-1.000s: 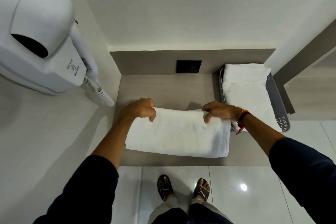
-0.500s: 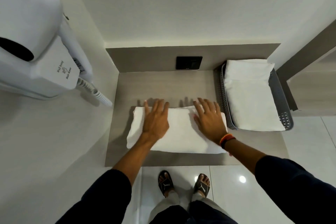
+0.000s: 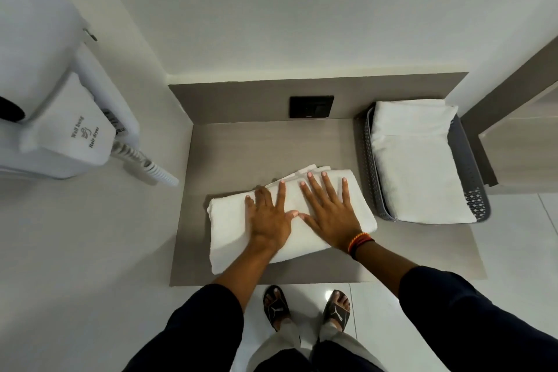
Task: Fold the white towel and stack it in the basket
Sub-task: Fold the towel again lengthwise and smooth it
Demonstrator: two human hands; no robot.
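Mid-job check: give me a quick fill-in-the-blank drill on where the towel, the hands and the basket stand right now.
1. Both hands, the left hand and the right hand, lie ____ on the folded towel, fingers spread.
2. The folded towel rests on the ____, not in the basket.
3. The basket already holds another white ____.
4. The orange wristband is on the ____ wrist.

Missing words: flat; counter; towel; right

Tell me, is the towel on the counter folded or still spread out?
Folded. The towel is a compact thick rectangle with layered edges at its far corner, both hands, left and right, pressing flat on it. It isn't in the basket yet.
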